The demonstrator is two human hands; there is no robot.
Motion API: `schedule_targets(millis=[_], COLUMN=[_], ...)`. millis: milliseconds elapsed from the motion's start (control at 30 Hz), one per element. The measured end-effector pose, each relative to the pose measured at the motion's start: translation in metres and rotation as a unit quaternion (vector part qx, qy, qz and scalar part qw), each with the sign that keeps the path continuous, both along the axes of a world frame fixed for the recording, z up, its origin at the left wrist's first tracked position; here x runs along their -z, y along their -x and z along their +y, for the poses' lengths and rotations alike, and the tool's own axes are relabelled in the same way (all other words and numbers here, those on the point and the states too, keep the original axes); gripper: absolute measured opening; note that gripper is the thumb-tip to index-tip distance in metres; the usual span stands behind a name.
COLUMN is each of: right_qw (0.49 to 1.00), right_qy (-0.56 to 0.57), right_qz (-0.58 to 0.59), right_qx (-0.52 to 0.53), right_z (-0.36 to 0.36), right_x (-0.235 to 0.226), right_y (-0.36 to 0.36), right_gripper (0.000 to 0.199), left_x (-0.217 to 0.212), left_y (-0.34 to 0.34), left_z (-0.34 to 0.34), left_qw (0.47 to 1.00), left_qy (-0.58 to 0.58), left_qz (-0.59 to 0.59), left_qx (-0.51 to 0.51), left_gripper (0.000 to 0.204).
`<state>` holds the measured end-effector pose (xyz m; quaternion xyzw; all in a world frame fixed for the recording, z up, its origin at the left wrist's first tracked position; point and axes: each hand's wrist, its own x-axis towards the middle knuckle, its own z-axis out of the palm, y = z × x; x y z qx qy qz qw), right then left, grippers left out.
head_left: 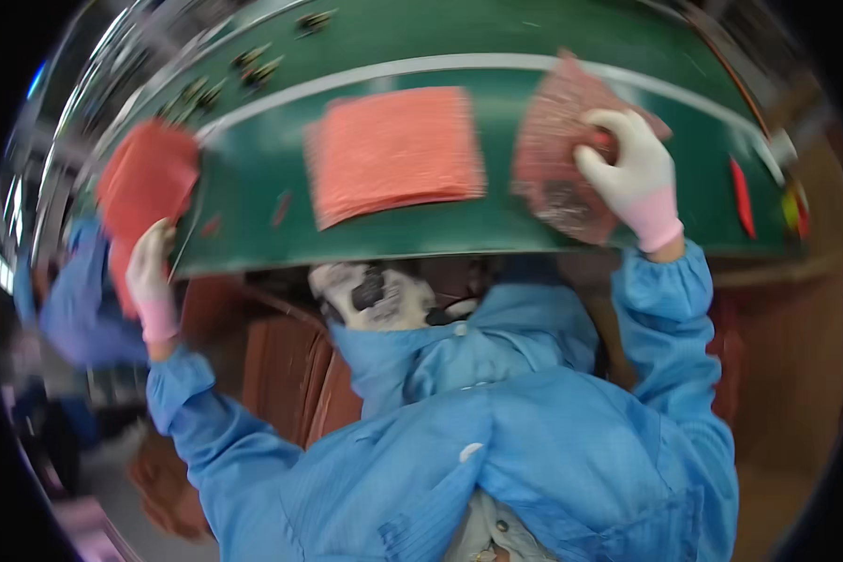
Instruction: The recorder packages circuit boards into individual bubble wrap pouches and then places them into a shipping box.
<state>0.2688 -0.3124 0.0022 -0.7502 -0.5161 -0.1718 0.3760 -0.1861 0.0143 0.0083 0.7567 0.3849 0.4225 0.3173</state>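
Both of my hands wear white gloves with pink cuffs. At the left end of the green table, my left hand (155,272) has its fingers closed at the lower edge of a red plastic bag (150,178), which hangs partly over the table edge. My right hand (632,173) curls its thumb and fingers over a translucent red bubble-wrap bag (557,131). Some of that bag bunches between thumb and forefinger, and a dark shape shows through its lower part. Between my hands lies a flat stack of red bubble-wrap bags (398,150).
The green table (253,215) carries a pale strip (421,66) along its length. Several small dark parts (253,70) lie beyond it, far left. A red pen-like tool (742,197) lies at the right. Brown boxes (286,375) stand below the table, and a person in blue (94,300) is at far left.
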Motion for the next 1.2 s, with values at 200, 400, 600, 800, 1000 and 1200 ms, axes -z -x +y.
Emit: schedule_targets(millis=[200,400,600,800,1000,1200], right_qw=[0.959,0.987,0.962,0.963,0.954,0.939], right_qy=[-0.010,-0.128,0.004,0.011,-0.009,-0.049], right_qz=[0.222,0.029,0.033,0.092,0.144,0.246], right_qx=[-0.177,-0.091,-0.271,-0.253,-0.264,-0.234], right_z=[0.059,0.025,0.041,0.036,0.037,0.047], right_x=[0.057,0.038,0.068,0.083,0.084,0.082], right_y=[-0.036,0.027,0.087,0.080,0.079,0.085], right_gripper=[0.039,0.031,0.036,0.036,0.036,0.032], left_x=[0.076,0.159,0.210,0.219,0.104,-0.073], left_y=[0.104,0.186,0.212,0.217,0.223,0.180], left_z=[-0.085,-0.133,-0.125,-0.134,-0.154,-0.167], left_qw=[0.972,0.861,0.846,0.822,0.852,0.887], left_qy=[0.089,0.097,0.296,0.206,0.037,0.078], left_qz=[0.085,0.410,0.404,0.436,0.428,0.349], left_qx=[-0.202,-0.284,-0.186,-0.303,-0.299,-0.291], left_gripper=[0.027,0.052,0.049,0.039,0.031,0.031])
